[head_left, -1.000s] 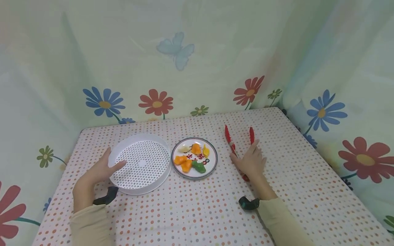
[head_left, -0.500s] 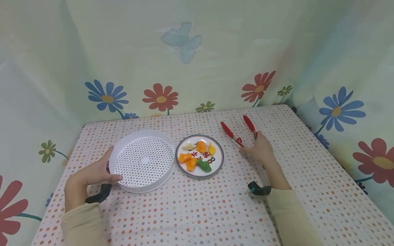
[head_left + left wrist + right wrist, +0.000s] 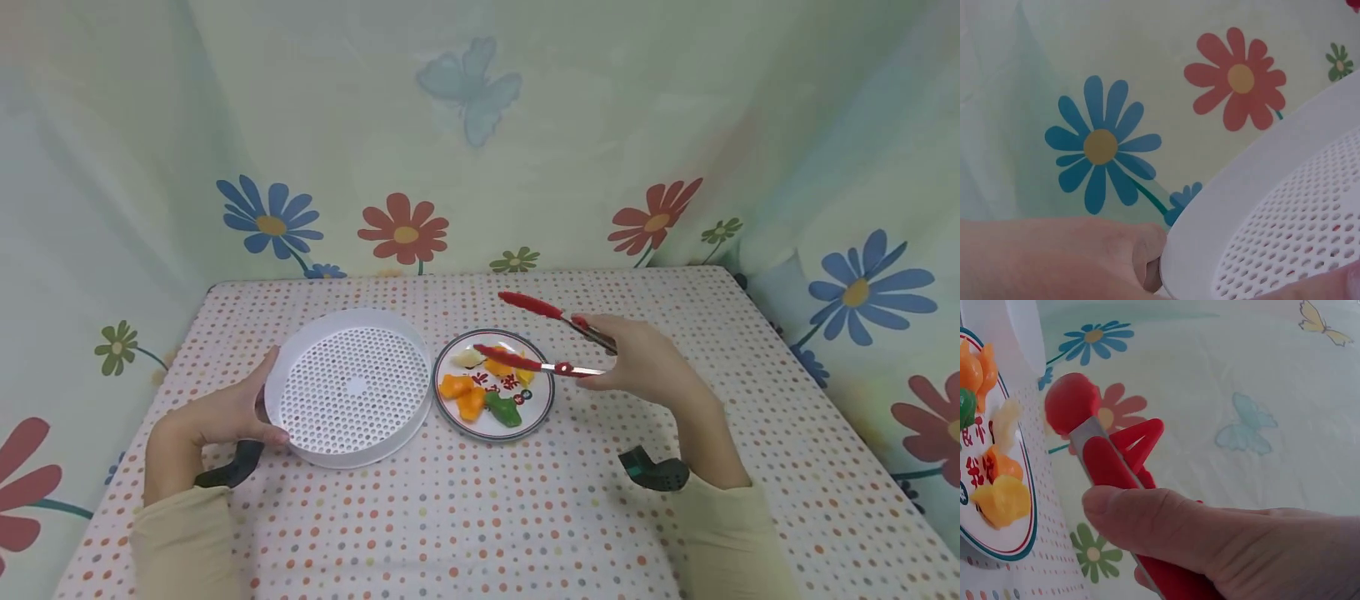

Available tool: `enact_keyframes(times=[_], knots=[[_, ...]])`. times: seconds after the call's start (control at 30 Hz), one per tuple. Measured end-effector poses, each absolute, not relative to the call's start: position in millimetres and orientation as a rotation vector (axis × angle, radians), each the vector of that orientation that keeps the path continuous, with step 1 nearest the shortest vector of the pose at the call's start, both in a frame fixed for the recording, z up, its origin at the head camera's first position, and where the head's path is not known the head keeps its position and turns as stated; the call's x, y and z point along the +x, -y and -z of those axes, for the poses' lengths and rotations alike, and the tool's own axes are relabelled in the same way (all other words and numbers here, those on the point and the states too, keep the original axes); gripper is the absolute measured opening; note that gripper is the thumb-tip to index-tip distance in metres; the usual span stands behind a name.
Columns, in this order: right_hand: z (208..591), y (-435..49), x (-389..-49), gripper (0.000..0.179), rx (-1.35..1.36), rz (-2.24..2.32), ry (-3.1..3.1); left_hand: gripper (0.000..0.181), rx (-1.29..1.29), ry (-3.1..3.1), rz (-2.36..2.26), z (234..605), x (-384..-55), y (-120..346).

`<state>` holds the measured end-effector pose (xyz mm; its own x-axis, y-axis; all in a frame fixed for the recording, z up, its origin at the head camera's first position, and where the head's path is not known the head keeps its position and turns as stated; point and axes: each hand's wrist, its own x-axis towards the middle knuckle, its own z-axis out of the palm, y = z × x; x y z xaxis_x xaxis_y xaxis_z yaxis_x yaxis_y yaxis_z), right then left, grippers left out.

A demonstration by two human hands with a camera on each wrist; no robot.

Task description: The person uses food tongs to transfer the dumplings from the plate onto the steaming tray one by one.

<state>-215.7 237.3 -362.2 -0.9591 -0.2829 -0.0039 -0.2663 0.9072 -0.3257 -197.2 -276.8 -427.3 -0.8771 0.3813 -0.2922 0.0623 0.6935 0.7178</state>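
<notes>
- Okay, so the left hand (image 3: 228, 410) is curved round the left side of a white round plastic strainer with a perforated floor (image 3: 352, 400), fingers against the outside of the wall, thumb over by the near rim, held in a wide curve.
- Right hand (image 3: 642, 358) has some long metal tongs with red tips and red grips (image 3: 564, 369) pinched between thumb and fingers. The two arms are spread well apart, tips pointing left.
- Seen from the head, one red tip overlaps the plate and the other sits beyond its far edge. No food shows between them.
- That plate is a small round white one with a dark rim and red lettering (image 3: 537, 406), just right of the strainer.
- On it: orange pieces (image 3: 471, 403), a yellow one (image 3: 526, 375), a pale whitish one (image 3: 468, 357) and a green one (image 3: 503, 409).
- Strainer and plate are on a white polka-dot tablecloth (image 3: 420, 525), with a pale flower-print curtain (image 3: 585, 167) behind.
- Both arms wear beige sleeves (image 3: 191, 542).
</notes>
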Motion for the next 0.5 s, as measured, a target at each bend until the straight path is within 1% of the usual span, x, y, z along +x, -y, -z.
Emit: enact_keyframes(times=[0.07,0.2,0.3,0.5], knots=[[359,-228,-213,0.084,-0.501,0.398,-3.007,0.136,0.339,-2.479,-1.028,424,-198,279],[359,-213,-211,0.079,-0.495,0.254,-3.011,0.137,0.324,-2.481,-1.024,423,-200,280],[364,-205,-210,0.075,-0.482,0.185,-3.010,0.137,0.314,-2.479,-1.035,424,-201,280],[374,-193,-205,0.071,-0.553,0.110,-3.009,0.136,0.300,-2.465,-1.034,429,-200,281]])
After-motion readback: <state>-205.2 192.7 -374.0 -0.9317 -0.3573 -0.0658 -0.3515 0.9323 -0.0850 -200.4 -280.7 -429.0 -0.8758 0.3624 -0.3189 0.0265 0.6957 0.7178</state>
